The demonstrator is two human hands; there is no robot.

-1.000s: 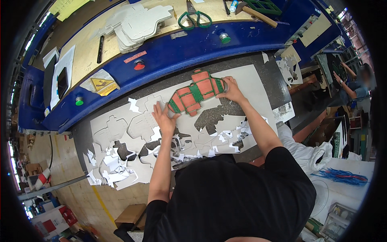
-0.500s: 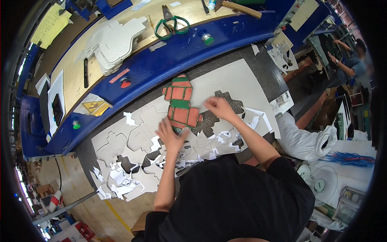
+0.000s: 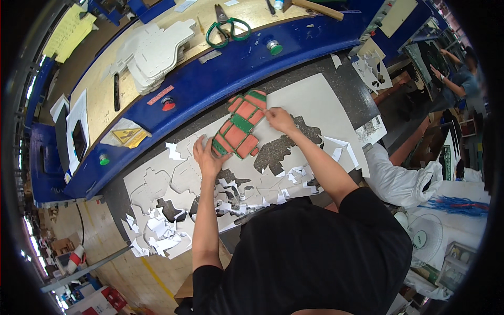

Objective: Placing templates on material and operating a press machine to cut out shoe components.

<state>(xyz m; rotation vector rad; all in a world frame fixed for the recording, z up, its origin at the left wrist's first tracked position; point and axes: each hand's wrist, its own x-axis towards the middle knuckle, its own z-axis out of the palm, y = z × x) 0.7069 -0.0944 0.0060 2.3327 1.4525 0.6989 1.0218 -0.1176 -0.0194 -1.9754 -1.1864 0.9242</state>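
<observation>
A cutting die (image 3: pixel 242 124) with red and green pads lies tilted on a large pale grey card sheet (image 3: pixel 310 94). My left hand (image 3: pixel 208 159) grips its lower left end, thumb and fingers around the edge. At the die's upper right corner, my right hand (image 3: pixel 281 120) is closed with its fingertips on the edge. Jagged cut-outs in the sheet show the dark speckled bed (image 3: pixel 283 148) to the right of the die. Cut outlines and torn white scraps (image 3: pixel 160 227) cover the sheet's left and near parts.
Beyond the sheet runs a blue machine beam (image 3: pixel 226 71) with a red button (image 3: pixel 168 104) and green buttons. On the wooden shelf above are a stack of cut card pieces (image 3: pixel 155 52) and green-handled scissors (image 3: pixel 222 14). A person (image 3: pixel 462 81) works at the far right.
The die has turned clockwise, its far end swinging right. My right hand, apart from it before, has come left and up onto its corner. My left hand has shifted left and up.
</observation>
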